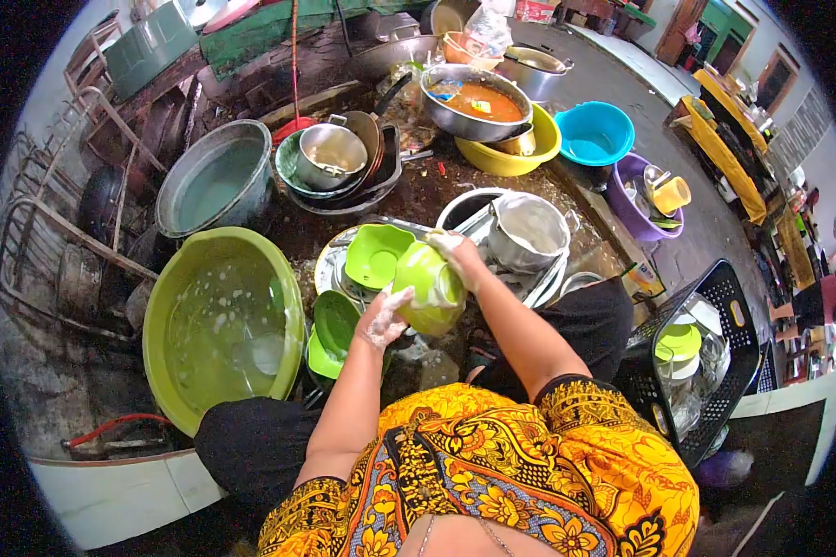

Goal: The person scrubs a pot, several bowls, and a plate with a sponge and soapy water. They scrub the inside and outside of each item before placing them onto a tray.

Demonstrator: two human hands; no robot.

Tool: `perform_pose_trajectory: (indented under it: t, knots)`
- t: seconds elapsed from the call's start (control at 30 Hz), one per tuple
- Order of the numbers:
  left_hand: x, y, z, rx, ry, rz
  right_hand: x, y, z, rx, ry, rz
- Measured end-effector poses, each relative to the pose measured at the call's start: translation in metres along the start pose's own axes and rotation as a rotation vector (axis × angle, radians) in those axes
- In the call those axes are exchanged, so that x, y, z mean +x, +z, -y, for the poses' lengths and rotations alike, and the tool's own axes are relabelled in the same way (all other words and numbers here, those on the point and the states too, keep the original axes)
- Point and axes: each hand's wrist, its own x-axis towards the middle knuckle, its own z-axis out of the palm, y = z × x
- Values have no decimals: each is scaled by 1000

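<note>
Between my two hands is a lime-green bowl (427, 290), tilted, with white suds on its surface. My left hand (384, 318), foamy at the fingers, grips its left side. My right hand (462, 258) is closed on its upper right edge, suds on the fingertips. Just behind it a second green bowl (379, 254) lies on a plate with other dishes. A darker green bowl (336, 323) sits by my left wrist. To the right of my right hand stands a soapy metal pot (529, 230).
A large green basin (158, 325) of sudsy water is at left, a grey tub (172, 200) of water behind it. Stacked pans (385, 176), a yellow basin (550, 139), a blue basin (596, 135) and a purple basin (627, 200) stand beyond. A black crate (738, 339) holds dishes at right.
</note>
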Motion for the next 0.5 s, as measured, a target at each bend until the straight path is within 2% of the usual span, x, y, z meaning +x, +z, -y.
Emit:
perform_pose_trajectory:
  t: [0.03, 0.1, 0.13, 0.2, 0.23, 0.3, 0.33, 0.37, 0.43, 0.47, 0.5]
  knots:
    - [0, 1, -1, 3, 1, 1, 16, -12, -20, 286, 180, 96]
    - [-1, 3, -2, -62, 29, 14, 9, -25, -25, 404, 268, 122]
    - [2, -4, -1, -64, 32, 12, 5, -25, -30, 403, 270, 125]
    - [10, -17, 0, -106, 63, -26, -3, -24, -39, 472, 109, 44]
    - [12, -24, 2, -108, 65, -32, 0, -21, -40, 472, 114, 48]
    - [12, -17, -5, 16, 1, -415, 5, -12, -33, 299, 43, -118]
    - [7, -6, -7, 151, 4, -565, -3, -5, -22, 166, -79, -180]
    - [5, -4, -7, 143, 9, -568, -20, 2, 0, 160, -79, -173]
    - [2, -3, -7, -265, -83, -448, -50, 13, 24, -287, -349, -167]
    - [4, -11, -3, -277, -76, -451, -60, 14, 23, -463, -492, -59]
    - [10, -26, 5, -208, -105, -390, -72, 16, 26, -471, -491, -45]
